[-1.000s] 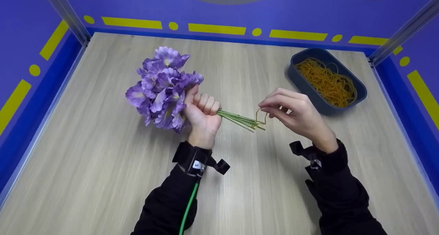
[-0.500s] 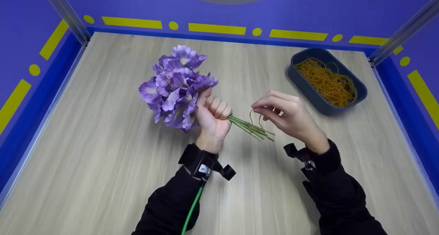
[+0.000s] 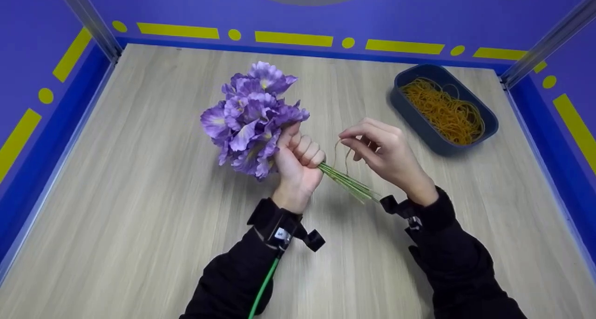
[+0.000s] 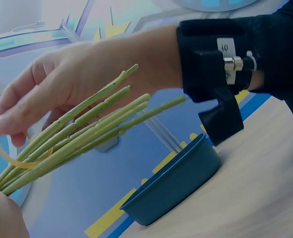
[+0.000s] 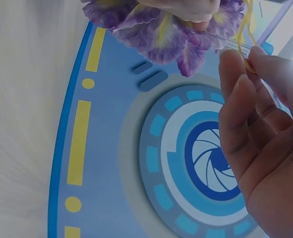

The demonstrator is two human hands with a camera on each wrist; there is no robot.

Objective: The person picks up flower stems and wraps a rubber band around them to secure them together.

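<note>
We hold a bunch of purple artificial flowers [image 3: 253, 116] above a pale wooden table [image 3: 139, 207]. Our left hand [image 3: 298, 163] is a closed fist round the green stems [image 3: 347, 183], blooms pointing away and to the left, stem ends slanting down to the right. Our right hand [image 3: 379, 153] pinches a yellow rubber band [image 3: 342, 156] between thumb and forefinger, the loop hanging round the stems just beside the left fist. We judge the band is being fitted; next it likely needs stretching and twisting for a second wrap. A dark blue tub [image 3: 421, 123] of more bands sits well apart at the far right
</note>
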